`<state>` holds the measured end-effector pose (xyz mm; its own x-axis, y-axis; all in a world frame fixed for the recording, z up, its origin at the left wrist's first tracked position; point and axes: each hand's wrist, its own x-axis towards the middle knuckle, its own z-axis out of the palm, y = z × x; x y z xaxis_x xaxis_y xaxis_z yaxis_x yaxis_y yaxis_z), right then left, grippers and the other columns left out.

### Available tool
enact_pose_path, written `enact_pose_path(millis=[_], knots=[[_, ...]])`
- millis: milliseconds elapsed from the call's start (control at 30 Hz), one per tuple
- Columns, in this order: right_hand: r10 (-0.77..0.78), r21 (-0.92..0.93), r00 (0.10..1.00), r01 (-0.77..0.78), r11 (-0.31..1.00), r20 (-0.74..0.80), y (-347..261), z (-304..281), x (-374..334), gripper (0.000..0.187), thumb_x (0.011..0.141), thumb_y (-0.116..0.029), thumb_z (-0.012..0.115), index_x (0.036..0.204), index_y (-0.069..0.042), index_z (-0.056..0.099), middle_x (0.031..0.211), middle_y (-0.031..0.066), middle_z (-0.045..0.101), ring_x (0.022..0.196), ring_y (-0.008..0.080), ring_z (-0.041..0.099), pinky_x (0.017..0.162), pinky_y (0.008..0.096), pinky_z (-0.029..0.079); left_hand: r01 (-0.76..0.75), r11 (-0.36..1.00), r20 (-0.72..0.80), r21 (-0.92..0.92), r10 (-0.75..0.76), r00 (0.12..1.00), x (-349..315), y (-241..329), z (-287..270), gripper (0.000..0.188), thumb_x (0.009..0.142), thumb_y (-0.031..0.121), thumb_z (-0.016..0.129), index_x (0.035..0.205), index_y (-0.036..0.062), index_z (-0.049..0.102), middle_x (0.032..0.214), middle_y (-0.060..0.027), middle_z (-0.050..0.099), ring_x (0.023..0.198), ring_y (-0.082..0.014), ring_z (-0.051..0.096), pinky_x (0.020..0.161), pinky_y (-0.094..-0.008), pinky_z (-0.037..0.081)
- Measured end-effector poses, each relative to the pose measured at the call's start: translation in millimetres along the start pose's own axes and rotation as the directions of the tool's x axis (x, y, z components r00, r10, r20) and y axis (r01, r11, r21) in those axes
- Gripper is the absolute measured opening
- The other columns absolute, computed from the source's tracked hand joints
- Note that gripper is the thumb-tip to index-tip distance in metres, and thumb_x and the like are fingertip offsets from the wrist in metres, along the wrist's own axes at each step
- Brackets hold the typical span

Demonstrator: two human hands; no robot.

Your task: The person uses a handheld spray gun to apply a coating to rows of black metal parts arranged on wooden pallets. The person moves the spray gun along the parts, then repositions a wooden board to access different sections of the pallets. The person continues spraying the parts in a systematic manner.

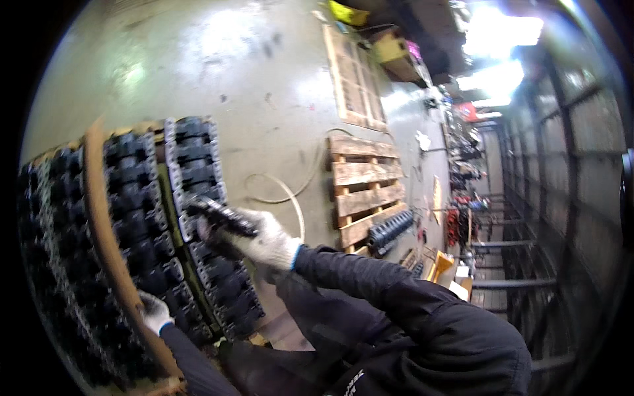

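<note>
My right hand [267,239], in a white work glove, is closed around a glossy black elongated part [228,216]. Its exact kind I cannot make out. It is held over the nearest row of black ridged metal parts [231,290], which have chain-like edges. Lower left, my left hand [156,313], also gloved, lies against a long brown bar [105,198] that runs across the rows. Its fingers are partly hidden, so whether they grip the bar does not show. More black ridged rows [135,198] lie side by side under and beside the bar.
A thin pale hose [290,198] loops over the grey floor [264,79] beside my right hand. Farther off are a slatted wooden pallet [366,173], a dark ribbed part [391,232] and a wooden panel [355,79]. The picture is tilted, with ceiling lights at the right.
</note>
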<state>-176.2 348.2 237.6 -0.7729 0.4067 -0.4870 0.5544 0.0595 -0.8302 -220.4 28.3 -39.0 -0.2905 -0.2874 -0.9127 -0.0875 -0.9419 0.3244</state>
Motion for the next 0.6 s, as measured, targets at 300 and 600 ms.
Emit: enact_pose_path(millis=[300, 600], knots=[[0.07, -0.291, 0.986, -0.113, 0.95, -0.152, 39.4, 24.7, -12.2, 0.019, 0.096, -0.019, 0.062, 0.097, -0.001, 0.066, 0.071, -0.0015, 0.061, 0.057, 0.0062, 0.051, 0.049, 0.0229, 0.038, 0.303, 0.916, 0.072, -0.263, -0.295, 0.953, 46.2, -7.8, -25.4, 0.028, 0.098, 0.018, 0.057, 0.118, -0.0022, 0.053, 0.115, -0.0154, 0.063, 0.103, -0.0268, 0.064, 0.09, -0.0374, 0.059], [-0.001, -0.196, 0.997, -0.014, 0.98, -0.077, 58.9, 35.8, -7.1, 0.023, 0.096, -0.03, 0.063, 0.088, -0.008, 0.061, 0.067, -0.0023, 0.054, 0.054, 0.0058, 0.047, 0.048, 0.0206, 0.034, 0.16, 0.945, 0.134, -0.285, -0.126, 0.983, 30.4, -5.4, -32.4, 0.028, 0.097, 0.017, 0.059, 0.121, 0.0059, 0.05, 0.119, -0.011, 0.056, 0.108, -0.0258, 0.06, 0.093, -0.0398, 0.057]])
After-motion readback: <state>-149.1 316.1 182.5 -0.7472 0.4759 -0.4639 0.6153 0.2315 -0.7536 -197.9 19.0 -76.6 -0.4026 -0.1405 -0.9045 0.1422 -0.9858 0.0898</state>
